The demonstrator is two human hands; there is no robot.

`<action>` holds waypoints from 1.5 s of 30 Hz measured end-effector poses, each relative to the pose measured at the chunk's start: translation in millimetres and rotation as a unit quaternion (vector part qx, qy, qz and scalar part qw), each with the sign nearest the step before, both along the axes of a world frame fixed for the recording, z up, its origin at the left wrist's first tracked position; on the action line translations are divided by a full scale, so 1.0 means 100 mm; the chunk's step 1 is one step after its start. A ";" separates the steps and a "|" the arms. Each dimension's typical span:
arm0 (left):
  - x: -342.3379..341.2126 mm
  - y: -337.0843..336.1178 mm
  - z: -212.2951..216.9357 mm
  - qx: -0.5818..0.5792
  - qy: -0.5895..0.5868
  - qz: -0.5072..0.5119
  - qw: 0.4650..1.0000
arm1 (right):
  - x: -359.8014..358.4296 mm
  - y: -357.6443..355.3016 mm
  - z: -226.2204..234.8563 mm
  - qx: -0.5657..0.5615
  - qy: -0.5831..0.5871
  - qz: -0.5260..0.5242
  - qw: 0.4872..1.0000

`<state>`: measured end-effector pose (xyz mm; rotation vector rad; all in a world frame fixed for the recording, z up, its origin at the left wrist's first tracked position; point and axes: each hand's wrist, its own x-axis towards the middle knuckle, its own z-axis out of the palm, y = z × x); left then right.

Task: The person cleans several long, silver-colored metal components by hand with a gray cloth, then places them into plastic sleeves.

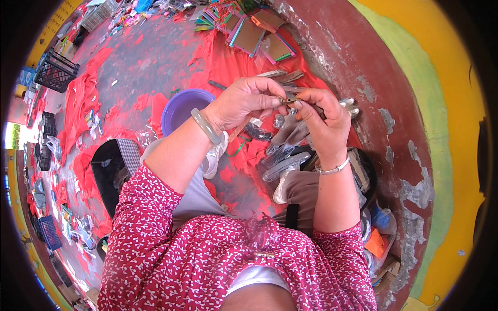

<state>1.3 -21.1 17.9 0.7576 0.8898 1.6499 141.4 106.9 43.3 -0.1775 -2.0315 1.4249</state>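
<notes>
Both my hands are raised together in front of me, fingertips nearly meeting over a small brass-coloured metal piece. My left hand pinches one end of it between thumb and fingers. At the other end, my right hand closes thumb and forefinger on it. The piece is too small to tell its kind. Below the hands lie several long grey items in clear plastic, between my white shoes. A purple basin stands on the floor beyond my left wrist.
Red sheeting covers parts of the grey floor. Boards with coloured edges are piled at the back. A black crate and a blue basket stand at left. A peeling red and yellow wall curves along the right.
</notes>
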 end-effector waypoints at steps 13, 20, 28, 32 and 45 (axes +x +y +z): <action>-0.03 -0.12 0.16 0.103 0.099 0.060 0.988 | 0.09 -0.18 0.21 0.254 0.158 -0.023 0.954; 0.06 -0.17 0.26 0.117 0.179 0.073 0.974 | 0.15 -0.23 0.24 0.347 0.174 -0.011 0.922; 0.08 -0.17 0.22 0.182 0.213 0.103 0.954 | 0.12 -0.23 0.21 0.360 0.174 -0.025 0.916; 0.08 -0.18 0.20 0.183 0.199 0.108 0.957 | 0.14 -0.25 0.25 0.360 0.144 -0.024 0.921; 0.07 -0.05 0.09 -0.035 0.004 0.012 0.999 | 0.06 -0.13 0.10 -0.318 -0.072 0.014 0.945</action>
